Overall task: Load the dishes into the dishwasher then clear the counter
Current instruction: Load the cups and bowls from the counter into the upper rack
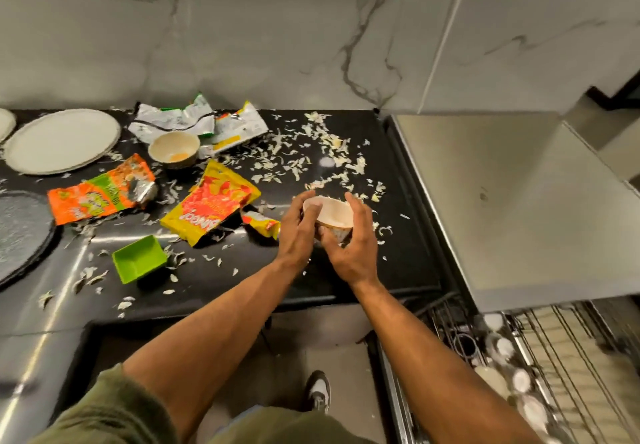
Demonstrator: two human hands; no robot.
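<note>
i find the small bowl [329,213] held over the right end of the counter [346,281]. left hand [298,229] pinches its rim; right hand [353,246] curls round its side. i judge it is steadied for the dishwasher rack [540,350] nearby.
</note>
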